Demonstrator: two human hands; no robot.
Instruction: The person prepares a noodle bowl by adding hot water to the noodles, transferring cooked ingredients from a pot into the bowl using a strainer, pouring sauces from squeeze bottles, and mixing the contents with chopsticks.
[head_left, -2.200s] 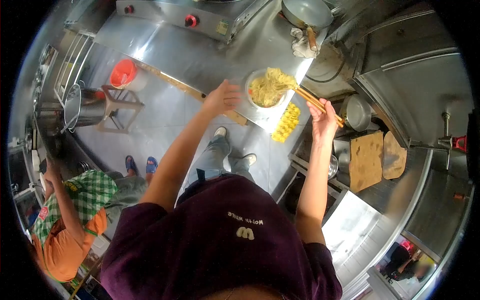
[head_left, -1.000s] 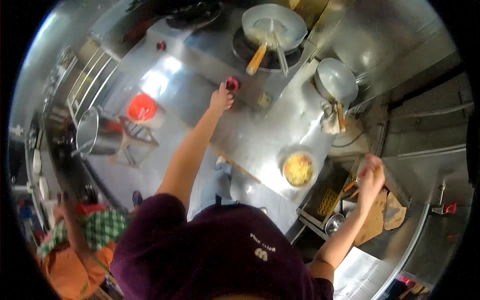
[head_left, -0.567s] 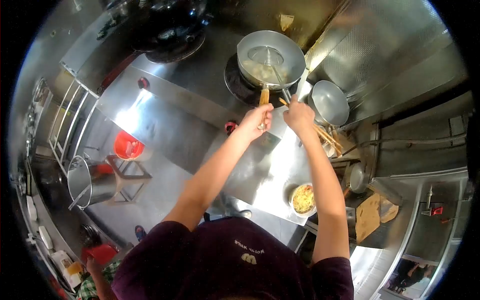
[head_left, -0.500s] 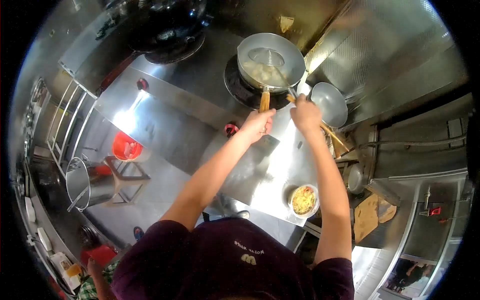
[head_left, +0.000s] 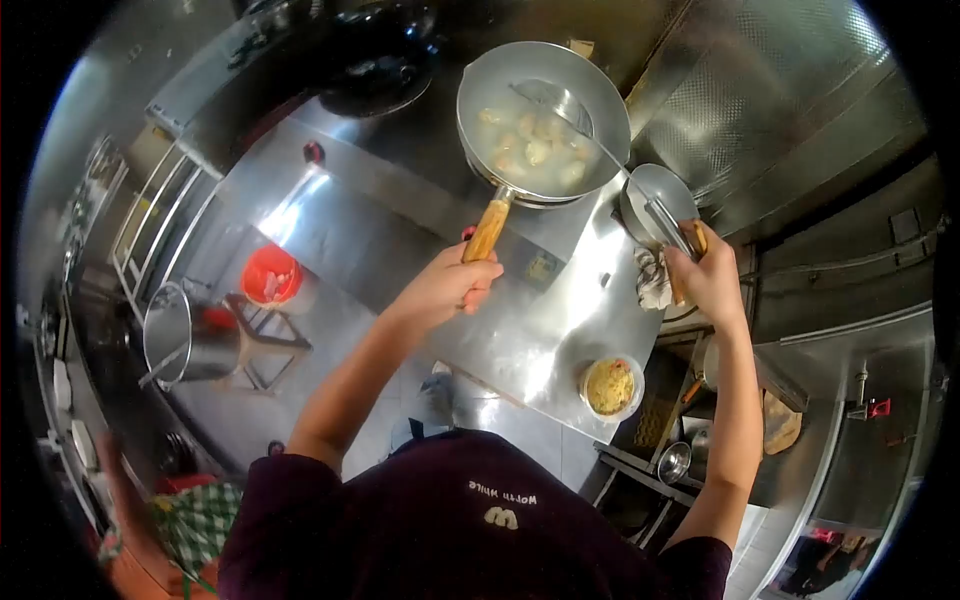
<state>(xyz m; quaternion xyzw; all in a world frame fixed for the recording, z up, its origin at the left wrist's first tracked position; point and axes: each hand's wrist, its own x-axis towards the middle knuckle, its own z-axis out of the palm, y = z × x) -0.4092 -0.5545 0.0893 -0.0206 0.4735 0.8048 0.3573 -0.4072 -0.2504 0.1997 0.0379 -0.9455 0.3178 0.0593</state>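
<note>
My left hand (head_left: 452,283) is closed around the wooden handle of a deep grey pan (head_left: 487,85). Whitish, cloudy liquid with several pale lumps of food (head_left: 538,152) lies inside the pan. In my right hand (head_left: 712,272) is the handle of a long metal skimmer (head_left: 638,188); its round head rests inside the pan, over the lumps. Beyond my right hand, a second grey pan (head_left: 676,188) sits on the steel counter, partly behind the skimmer's shaft. A crumpled cloth (head_left: 652,280) lies beside that hand.
A bowl of yellow food (head_left: 611,388) stands near the counter's front edge. At the back left is a dark wok (head_left: 375,85). On the floor side are a red bucket (head_left: 271,277) on a stool and a tall metal pot (head_left: 165,335). A person in green checks (head_left: 200,525) is lower left.
The pan has come up off the burner toward me, my left hand moving left with it. My right hand has moved right and nearer, drawing the skimmer's handle along.
</note>
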